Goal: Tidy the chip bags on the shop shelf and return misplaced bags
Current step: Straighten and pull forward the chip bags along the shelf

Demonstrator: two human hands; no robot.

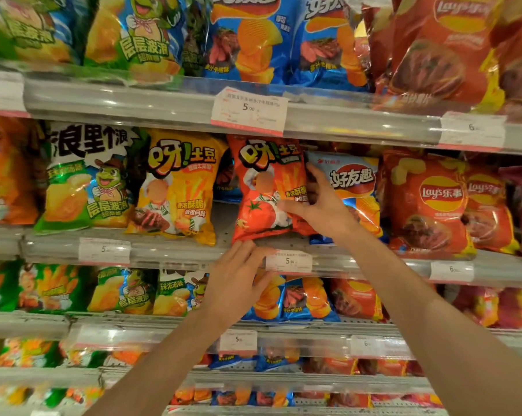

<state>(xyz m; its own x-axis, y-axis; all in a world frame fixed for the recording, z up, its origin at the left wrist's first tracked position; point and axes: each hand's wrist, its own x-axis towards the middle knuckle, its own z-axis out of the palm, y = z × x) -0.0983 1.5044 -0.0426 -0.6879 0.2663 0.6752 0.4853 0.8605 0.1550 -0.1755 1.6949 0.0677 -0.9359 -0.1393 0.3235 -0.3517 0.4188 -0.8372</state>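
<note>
Two bare forearms are raised from the bottom of the view toward a shop shelf stocked with chip bags. The left hand is held at the shelf's front rail, its fingers loosely extended, with the fingertips touching the bottom edge of a red tomato-flavour chip bag and lying just beside a white price tag marked 5.90; no grip is seen there. The right hand is set higher, its thumb pressed on the front of the red bag's lower right part while its fingers are curled behind the bag's right edge, so that edge is pinched. The red bag stands upright on the middle shelf, between a yellow chip bag of the same brand on its left and a blue chip bag on its right, which is partly covered by the right hand. A gap of bare shelf is left between the yellow and red bags. Farther right, red Lay's bags are lined up, and a green-and-white frog-mascot bag stands far left. On the shelf above, blue ridged-chip bags are seen.
</note>
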